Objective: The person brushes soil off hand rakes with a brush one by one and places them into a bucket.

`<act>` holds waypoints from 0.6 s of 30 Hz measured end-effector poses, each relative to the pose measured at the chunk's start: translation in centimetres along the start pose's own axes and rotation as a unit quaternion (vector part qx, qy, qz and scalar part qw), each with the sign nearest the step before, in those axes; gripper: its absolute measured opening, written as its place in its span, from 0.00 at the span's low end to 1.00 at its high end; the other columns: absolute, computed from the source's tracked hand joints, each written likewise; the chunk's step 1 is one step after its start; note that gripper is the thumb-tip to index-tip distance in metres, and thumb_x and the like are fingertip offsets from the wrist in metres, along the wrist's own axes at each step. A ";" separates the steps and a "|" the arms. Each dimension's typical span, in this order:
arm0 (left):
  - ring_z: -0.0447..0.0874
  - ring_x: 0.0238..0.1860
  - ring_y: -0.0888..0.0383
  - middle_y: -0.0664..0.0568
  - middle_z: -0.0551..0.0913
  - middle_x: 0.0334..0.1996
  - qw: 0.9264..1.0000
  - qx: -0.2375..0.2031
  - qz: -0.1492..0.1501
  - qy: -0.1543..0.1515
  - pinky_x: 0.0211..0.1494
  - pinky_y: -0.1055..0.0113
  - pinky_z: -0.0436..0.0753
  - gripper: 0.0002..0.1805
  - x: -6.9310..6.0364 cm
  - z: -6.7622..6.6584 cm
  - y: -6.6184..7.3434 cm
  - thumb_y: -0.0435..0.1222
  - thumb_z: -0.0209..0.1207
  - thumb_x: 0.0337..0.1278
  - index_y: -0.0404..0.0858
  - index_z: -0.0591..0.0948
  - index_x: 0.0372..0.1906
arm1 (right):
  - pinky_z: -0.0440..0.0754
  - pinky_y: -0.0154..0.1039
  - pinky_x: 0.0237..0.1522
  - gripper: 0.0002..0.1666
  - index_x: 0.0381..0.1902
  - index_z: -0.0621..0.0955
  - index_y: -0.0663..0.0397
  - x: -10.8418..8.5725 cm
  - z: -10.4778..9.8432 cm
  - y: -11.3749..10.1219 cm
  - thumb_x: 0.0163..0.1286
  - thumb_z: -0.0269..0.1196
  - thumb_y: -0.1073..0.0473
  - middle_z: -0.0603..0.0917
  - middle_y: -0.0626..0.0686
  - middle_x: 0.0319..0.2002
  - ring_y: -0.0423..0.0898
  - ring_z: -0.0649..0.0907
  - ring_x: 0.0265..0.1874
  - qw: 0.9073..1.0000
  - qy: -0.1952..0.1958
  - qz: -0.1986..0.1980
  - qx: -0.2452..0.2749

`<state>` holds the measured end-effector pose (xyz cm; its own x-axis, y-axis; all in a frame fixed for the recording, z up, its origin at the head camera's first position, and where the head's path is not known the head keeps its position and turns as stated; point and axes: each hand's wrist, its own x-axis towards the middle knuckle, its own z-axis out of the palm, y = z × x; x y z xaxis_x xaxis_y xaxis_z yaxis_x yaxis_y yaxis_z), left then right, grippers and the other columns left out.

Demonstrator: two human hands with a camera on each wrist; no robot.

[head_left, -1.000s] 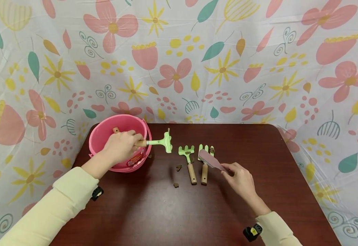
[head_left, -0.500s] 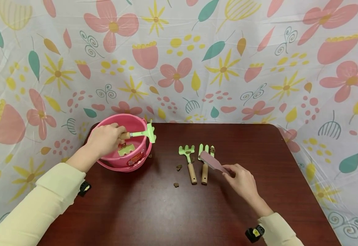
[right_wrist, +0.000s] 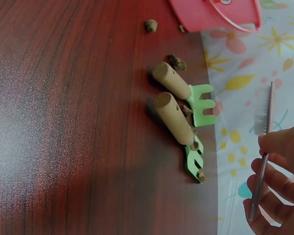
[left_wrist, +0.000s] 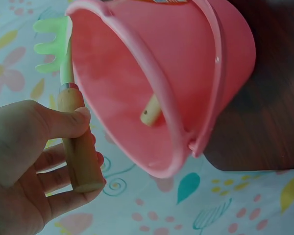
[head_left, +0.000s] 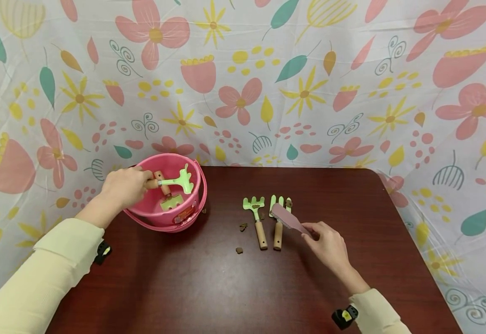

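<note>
At left, the left hand, fingers clamped on a green rake, had drawn it left over the pink bucket; lower right, the right hand still pinched a brush.

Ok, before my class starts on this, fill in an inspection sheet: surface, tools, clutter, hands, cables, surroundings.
Surface: dark reddish-brown table, with a glossy sheen.
Job's things: pink bucket holding a green-headed tool; lying rake and three-pronged fork side by side on the table, both with wooden handles.
Clutter: brown crumbs on the table, with bits on the lying rake and fork.
Left hand: grips the wooden handle of a raised green rake near the bucket's mouth.
Right hand: holds a mauve brush.
Cables: nothing seen.
Surroundings: floral-patterned cloth hanging behind the table.
</note>
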<state>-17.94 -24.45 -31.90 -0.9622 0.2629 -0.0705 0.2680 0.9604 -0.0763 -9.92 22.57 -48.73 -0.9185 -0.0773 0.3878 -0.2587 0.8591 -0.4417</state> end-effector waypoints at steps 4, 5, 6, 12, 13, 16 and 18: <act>0.74 0.24 0.50 0.44 0.80 0.31 1.000 0.008 -0.007 -0.005 0.23 0.55 0.76 0.13 0.1 0.1 -0.6 0.34 0.59 0.50 0.38 0.79 0.43 | 0.70 0.36 0.21 0.15 0.40 0.84 0.46 -0.1 0.0 0.0 0.51 0.69 0.60 0.81 0.45 0.28 0.40 0.77 0.22 1.000 0.001 0.000 0.000; 0.74 0.24 0.50 0.44 0.80 0.31 1.000 0.009 -0.007 -0.007 0.23 0.55 0.76 0.13 0.2 0.1 -0.7 0.34 0.60 0.50 0.38 0.79 0.43 | 0.70 0.36 0.21 0.15 0.40 0.84 0.46 -0.1 0.0 0.0 0.51 0.69 0.59 0.81 0.45 0.29 0.40 0.77 0.22 1.000 0.002 0.001 -0.001; 0.74 0.24 0.50 0.44 0.80 0.31 1.000 0.011 -0.008 -0.010 0.23 0.55 0.76 0.13 0.2 0.1 -0.8 0.34 0.60 0.49 0.38 0.79 0.43 | 0.70 0.36 0.21 0.15 0.40 0.84 0.46 -0.1 0.0 0.0 0.51 0.69 0.60 0.81 0.45 0.29 0.40 0.77 0.22 1.000 0.002 0.000 -0.001; 0.74 0.23 0.50 0.44 0.80 0.29 1.000 0.020 -0.006 -0.020 0.23 0.56 0.75 0.12 0.4 -0.1 -1.2 0.33 0.62 0.48 0.37 0.80 0.41 | 0.69 0.34 0.20 0.15 0.40 0.85 0.45 -0.2 -0.1 0.2 0.51 0.70 0.59 0.81 0.44 0.29 0.38 0.76 0.21 1.000 0.003 0.000 -0.004; 0.74 0.23 0.50 0.44 0.79 0.28 0.999 0.023 -0.006 -0.021 0.23 0.57 0.76 0.12 0.5 0.0 -1.3 0.33 0.62 0.47 0.37 0.80 0.41 | 0.70 0.34 0.20 0.15 0.40 0.85 0.45 -0.3 -0.1 0.2 0.51 0.70 0.59 0.81 0.44 0.29 0.38 0.76 0.21 1.000 0.003 0.000 -0.004; 0.74 0.24 0.50 0.44 0.79 0.28 0.999 0.034 -0.005 -0.025 0.23 0.57 0.76 0.12 0.8 0.1 -1.4 0.32 0.62 0.47 0.36 0.80 0.40 | 0.69 0.34 0.20 0.15 0.40 0.85 0.45 -0.3 -0.1 0.2 0.51 0.70 0.59 0.81 0.45 0.29 0.38 0.76 0.21 1.000 0.003 -0.001 -0.005; 0.74 0.24 0.51 0.44 0.79 0.27 0.999 0.039 -0.005 -0.030 0.22 0.58 0.75 0.11 1.1 0.3 -1.4 0.32 0.62 0.48 0.36 0.81 0.40 | 0.69 0.34 0.20 0.15 0.40 0.85 0.46 -0.3 -0.1 0.2 0.51 0.70 0.59 0.81 0.45 0.29 0.38 0.76 0.21 1.000 0.003 -0.001 -0.005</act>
<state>-19.34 -25.56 -32.15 -0.9610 0.2442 -0.1296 0.2628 0.9524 -0.1547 -9.68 22.80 -48.86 -0.9157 -0.0760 0.3945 -0.2580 0.8639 -0.4325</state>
